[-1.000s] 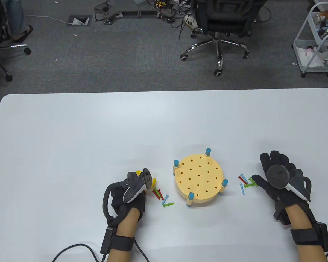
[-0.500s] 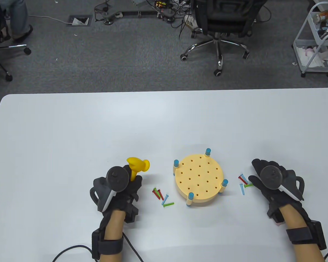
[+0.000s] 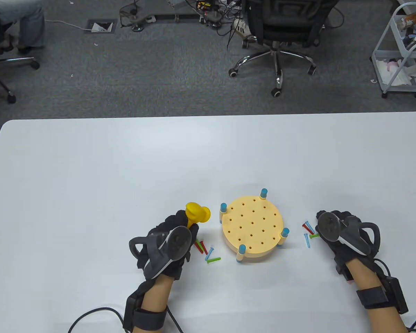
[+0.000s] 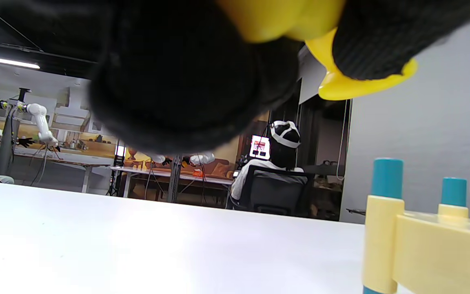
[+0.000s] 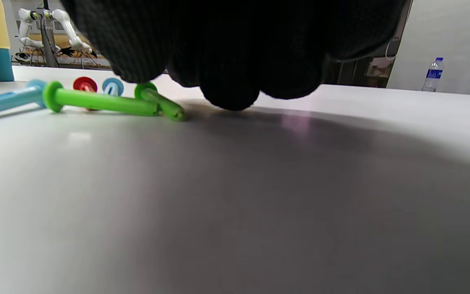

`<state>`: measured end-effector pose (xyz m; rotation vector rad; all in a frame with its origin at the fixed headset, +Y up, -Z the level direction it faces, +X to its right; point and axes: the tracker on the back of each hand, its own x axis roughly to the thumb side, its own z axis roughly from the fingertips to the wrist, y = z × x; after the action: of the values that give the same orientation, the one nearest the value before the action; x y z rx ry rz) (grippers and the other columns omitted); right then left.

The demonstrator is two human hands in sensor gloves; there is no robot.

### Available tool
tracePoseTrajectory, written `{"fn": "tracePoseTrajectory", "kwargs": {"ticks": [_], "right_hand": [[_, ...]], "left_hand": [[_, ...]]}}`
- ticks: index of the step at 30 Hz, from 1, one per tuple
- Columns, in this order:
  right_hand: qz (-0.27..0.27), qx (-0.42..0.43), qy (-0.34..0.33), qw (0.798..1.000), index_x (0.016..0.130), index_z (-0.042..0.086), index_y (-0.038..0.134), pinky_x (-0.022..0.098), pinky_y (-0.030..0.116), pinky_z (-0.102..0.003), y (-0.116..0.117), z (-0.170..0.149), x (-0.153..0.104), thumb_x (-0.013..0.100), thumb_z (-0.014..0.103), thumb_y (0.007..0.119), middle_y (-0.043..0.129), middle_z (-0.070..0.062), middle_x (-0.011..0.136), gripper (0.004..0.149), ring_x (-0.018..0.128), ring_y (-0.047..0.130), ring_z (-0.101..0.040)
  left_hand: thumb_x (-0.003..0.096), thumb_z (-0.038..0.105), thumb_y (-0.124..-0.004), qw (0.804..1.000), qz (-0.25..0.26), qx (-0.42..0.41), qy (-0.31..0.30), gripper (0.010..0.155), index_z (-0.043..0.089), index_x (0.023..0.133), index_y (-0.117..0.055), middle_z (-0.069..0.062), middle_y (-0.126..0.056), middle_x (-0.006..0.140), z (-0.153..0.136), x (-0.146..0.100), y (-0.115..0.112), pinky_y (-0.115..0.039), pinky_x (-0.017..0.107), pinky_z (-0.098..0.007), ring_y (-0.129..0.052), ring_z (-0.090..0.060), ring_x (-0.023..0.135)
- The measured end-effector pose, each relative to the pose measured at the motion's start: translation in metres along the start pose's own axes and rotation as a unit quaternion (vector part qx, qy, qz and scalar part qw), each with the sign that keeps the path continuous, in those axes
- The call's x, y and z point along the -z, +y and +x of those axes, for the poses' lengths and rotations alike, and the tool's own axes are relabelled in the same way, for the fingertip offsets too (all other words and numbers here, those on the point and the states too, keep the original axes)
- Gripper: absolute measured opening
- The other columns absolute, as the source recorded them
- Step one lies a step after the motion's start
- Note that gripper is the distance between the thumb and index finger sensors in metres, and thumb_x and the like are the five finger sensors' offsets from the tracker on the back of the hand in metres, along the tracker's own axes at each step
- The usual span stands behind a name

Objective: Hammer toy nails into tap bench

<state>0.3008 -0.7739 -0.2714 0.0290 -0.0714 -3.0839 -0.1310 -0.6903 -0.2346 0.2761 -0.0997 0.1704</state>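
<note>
- My left hand (image 3: 166, 239) gripped the yellow toy hammer (image 3: 197, 213) by its handle, with the head poking out past the glove on the side toward the far edge of the counter (image 3: 90, 166).
- The round tap bench (image 3: 251, 227) stood near the front edge of the counter, between my two hands, with every hole I could see in its top unfilled. It was just to the right of the hammer head, close but apart from it.
- My right hand (image 3: 336, 230) rested knuckles-up on the counter to the right of the bench. The right wrist view showed its fingertips (image 5: 229, 96) down on the surface beside two green nails (image 5: 104, 102); I could not tell whether they pinched one.
- That right-side cluster of nails (image 3: 310, 231) lay between my right hand and the bench, with the shafts pointing various ways and all of them flat on the counter.
- A second cluster of nails (image 3: 206, 251) lay just right of my left hand, nearer the front edge than the hammer head.
- In my judgement the coming move turned on this: the right hand was nearest loose nails and had to carry one leftward to a bench hole, while the hammer waited on the bench's opposite side.
</note>
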Motion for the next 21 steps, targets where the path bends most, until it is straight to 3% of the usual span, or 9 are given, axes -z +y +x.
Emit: {"fn": "tracePoseTrajectory", "kwargs": {"ticks": [12, 21], "right_hand": [[0.016, -0.001, 0.015, 1.0, 0.092, 0.028, 0.075, 0.055, 0.073, -0.045, 0.001, 0.002, 0.007, 0.043, 0.038, 0.077, 0.09, -0.002, 0.073, 0.05, 0.067, 0.088, -0.031], [0.003, -0.07, 0.018, 0.997, 0.09, 0.027, 0.078, 0.049, 0.081, -0.04, -0.001, 0.011, 0.008, 0.041, 0.034, 0.08, 0.095, 0.001, 0.068, 0.049, 0.061, 0.096, -0.024]], "left_hand": [[0.0346, 0.053, -0.08, 1.0, -0.025, 0.003, 0.0, 0.054, 0.022, 0.079, -0.074, -0.008, -0.099, 0.05, 0.0, 0.001, -0.005, -0.083, 0.008, -0.031, -0.103, -0.024, 0.019], [0.0347, 0.053, -0.08, 0.999, -0.036, 0.004, -0.002, 0.055, 0.021, 0.079, -0.074, -0.009, -0.099, 0.05, 0.002, 0.001, -0.006, -0.083, 0.008, -0.031, -0.103, -0.024, 0.019]]}}
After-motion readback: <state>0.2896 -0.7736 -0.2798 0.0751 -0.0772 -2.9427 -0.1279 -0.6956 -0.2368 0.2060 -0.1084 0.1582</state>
